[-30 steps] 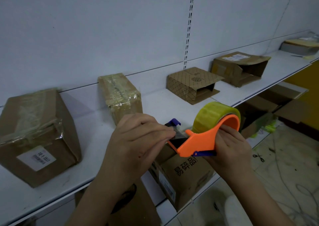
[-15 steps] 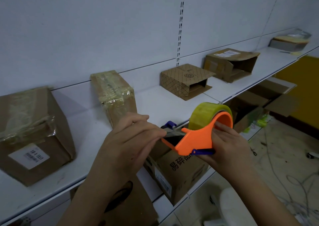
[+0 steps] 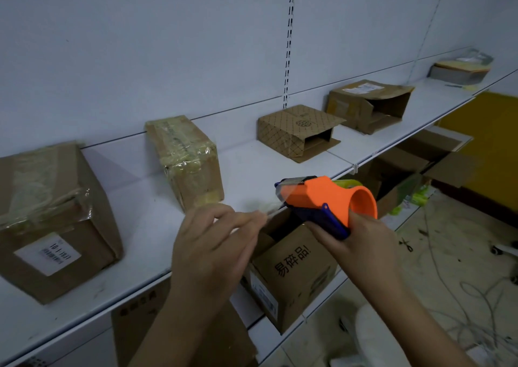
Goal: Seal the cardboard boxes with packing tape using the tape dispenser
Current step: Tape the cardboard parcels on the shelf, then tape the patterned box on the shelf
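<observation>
- While the right hand [image 3: 361, 243] grips the orange tape dispenser [image 3: 328, 198] by its blue handle, the left hand [image 3: 215, 243] pinches the free tape end [image 3: 273, 208] at the fingertips, just left of the dispenser's blade. Strip looks short and blurred; I can't tell its exact length.
- Dispenser is held in the air above the front edge of the white shelf [image 3: 252, 164], not touching any box.
- Left of the dispenser on the shelf: two boxes that read as done. The far-left box [image 3: 53, 220] with the white label has tape wrinkled over its top, and the narrow box [image 3: 187, 161] is heavily wrapped in clear tape.
- Right of the dispenser, further along the shelf: the patterned box [image 3: 297, 131] lies with its flaps open, and the larger brown box [image 3: 367, 105] beyond it also gapes open. Both look untaped.
- Directly below the dispenser, on a lower shelf: an open box with printed characters [image 3: 291, 271]. Can't tell if it's part of the batch.
- Estimate: roughly half done on the top shelf, two sealed and two left.
- Current step looks like tape prep, freeing the end before applying it.
- Next box probably needs its flaps closed first; the loose strip could fold onto itself.
</observation>
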`<state>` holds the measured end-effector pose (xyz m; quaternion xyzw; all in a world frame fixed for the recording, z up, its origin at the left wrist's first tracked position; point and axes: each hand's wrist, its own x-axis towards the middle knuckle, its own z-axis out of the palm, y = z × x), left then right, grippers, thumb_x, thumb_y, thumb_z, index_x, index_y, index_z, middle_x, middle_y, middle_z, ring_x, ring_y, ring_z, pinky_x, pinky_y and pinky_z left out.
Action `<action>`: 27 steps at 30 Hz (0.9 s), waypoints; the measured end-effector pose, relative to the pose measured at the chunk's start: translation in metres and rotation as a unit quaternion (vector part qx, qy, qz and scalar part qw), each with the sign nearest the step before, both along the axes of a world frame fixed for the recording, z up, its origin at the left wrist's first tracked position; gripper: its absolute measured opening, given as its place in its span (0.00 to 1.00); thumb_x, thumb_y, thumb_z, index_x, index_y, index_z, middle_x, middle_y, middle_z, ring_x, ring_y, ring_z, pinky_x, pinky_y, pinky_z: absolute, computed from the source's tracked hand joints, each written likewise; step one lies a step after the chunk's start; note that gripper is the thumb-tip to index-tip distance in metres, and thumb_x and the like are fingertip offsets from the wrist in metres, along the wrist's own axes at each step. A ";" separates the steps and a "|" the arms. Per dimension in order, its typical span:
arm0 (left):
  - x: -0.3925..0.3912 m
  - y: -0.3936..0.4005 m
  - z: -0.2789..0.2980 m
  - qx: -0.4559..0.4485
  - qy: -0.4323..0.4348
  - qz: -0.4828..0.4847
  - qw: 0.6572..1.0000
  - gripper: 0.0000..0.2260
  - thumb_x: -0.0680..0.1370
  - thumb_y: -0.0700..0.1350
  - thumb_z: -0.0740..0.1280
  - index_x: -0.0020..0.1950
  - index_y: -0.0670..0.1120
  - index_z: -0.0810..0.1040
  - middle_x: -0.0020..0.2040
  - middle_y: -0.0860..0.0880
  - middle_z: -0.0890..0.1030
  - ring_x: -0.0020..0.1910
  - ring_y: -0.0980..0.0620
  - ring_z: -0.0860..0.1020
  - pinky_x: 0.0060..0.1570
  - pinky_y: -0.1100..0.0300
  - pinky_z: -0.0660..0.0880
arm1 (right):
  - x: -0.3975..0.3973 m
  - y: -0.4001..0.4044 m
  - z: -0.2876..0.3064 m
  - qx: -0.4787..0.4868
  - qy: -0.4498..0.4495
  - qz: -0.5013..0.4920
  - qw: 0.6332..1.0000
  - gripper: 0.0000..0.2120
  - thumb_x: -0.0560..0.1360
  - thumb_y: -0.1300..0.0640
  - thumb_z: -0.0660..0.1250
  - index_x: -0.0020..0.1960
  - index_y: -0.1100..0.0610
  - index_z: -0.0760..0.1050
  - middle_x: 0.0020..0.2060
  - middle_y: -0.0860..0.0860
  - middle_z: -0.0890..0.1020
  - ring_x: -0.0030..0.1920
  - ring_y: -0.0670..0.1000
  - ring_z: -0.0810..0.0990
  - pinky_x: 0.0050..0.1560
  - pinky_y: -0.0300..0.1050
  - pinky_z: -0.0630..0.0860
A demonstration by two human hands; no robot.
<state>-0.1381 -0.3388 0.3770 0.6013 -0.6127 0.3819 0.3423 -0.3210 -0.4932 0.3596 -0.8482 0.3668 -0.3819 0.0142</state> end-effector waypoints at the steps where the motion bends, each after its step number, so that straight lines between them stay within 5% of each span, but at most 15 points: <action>1: -0.005 -0.004 -0.006 -0.005 -0.018 0.019 1.000 0.09 0.82 0.42 0.66 0.55 0.42 0.85 0.48 0.49 0.85 0.45 0.47 0.78 0.45 0.53 0.72 | 0.004 0.007 0.000 0.027 -0.006 -0.016 1.000 0.23 0.69 0.32 0.63 0.33 0.52 0.66 0.23 0.41 0.61 0.22 0.45 0.63 0.26 0.33 0.52; 7: -0.043 -0.032 -0.028 0.021 0.044 0.041 0.998 0.12 0.83 0.45 0.64 0.62 0.44 0.83 0.56 0.47 0.84 0.53 0.48 0.78 0.53 0.54 0.72 | 0.026 0.039 -0.001 0.252 -0.093 0.021 0.963 0.27 0.66 0.27 0.56 0.37 0.53 0.69 0.26 0.49 0.75 0.26 0.46 0.74 0.26 0.41 0.68; 10: -0.060 -0.041 -0.034 0.072 0.111 0.049 0.990 0.17 0.84 0.47 0.57 0.70 0.44 0.77 0.66 0.47 0.79 0.60 0.48 0.75 0.59 0.54 0.70 | 0.033 0.048 0.001 0.397 -0.214 0.076 0.889 0.35 0.71 0.26 0.56 0.42 0.60 0.75 0.34 0.60 0.80 0.32 0.54 0.79 0.36 0.53 0.79; 12: -0.070 -0.043 -0.043 0.120 0.132 0.059 0.982 0.23 0.80 0.48 0.66 0.74 0.45 0.71 0.71 0.46 0.74 0.65 0.46 0.73 0.63 0.53 0.69 | 0.036 0.051 0.001 0.455 -0.256 0.083 0.849 0.37 0.70 0.25 0.55 0.47 0.59 0.77 0.39 0.61 0.81 0.37 0.54 0.81 0.41 0.51 0.80; 16: -0.086 -0.050 -0.054 0.230 0.173 0.088 0.954 0.45 0.69 0.52 0.76 0.80 0.45 0.57 0.73 0.46 0.65 0.70 0.43 0.68 0.61 0.48 0.74 | 0.039 0.048 0.003 0.457 -0.282 0.053 0.842 0.35 0.66 0.25 0.60 0.47 0.58 0.75 0.33 0.55 0.80 0.31 0.46 0.79 0.34 0.37 0.77; 20: -0.086 -0.055 -0.063 0.248 0.170 0.082 0.950 0.43 0.72 0.53 0.66 0.81 0.46 0.47 0.74 0.46 0.63 0.72 0.44 0.66 0.62 0.49 0.74 | 0.044 0.041 -0.001 0.520 -0.323 0.040 0.790 0.31 0.65 0.30 0.64 0.51 0.56 0.78 0.40 0.55 0.84 0.43 0.55 0.84 0.49 0.53 0.82; 24: -0.084 -0.056 -0.067 0.280 0.169 0.088 0.941 0.35 0.76 0.51 0.58 0.81 0.43 0.52 0.78 0.45 0.62 0.76 0.42 0.65 0.66 0.51 0.69 | 0.049 0.039 -0.001 0.590 -0.371 0.051 0.715 0.17 0.74 0.41 0.68 0.50 0.54 0.80 0.41 0.55 0.86 0.45 0.55 0.85 0.51 0.52 0.82; 27: -0.080 -0.054 -0.067 0.312 0.161 0.081 0.933 0.34 0.75 0.51 0.56 0.81 0.43 0.55 0.81 0.44 0.57 0.78 0.41 0.59 0.69 0.51 0.66 | 0.051 0.035 -0.001 0.619 -0.387 0.055 0.681 0.17 0.75 0.40 0.67 0.51 0.53 0.81 0.41 0.52 0.87 0.44 0.52 0.86 0.48 0.48 0.80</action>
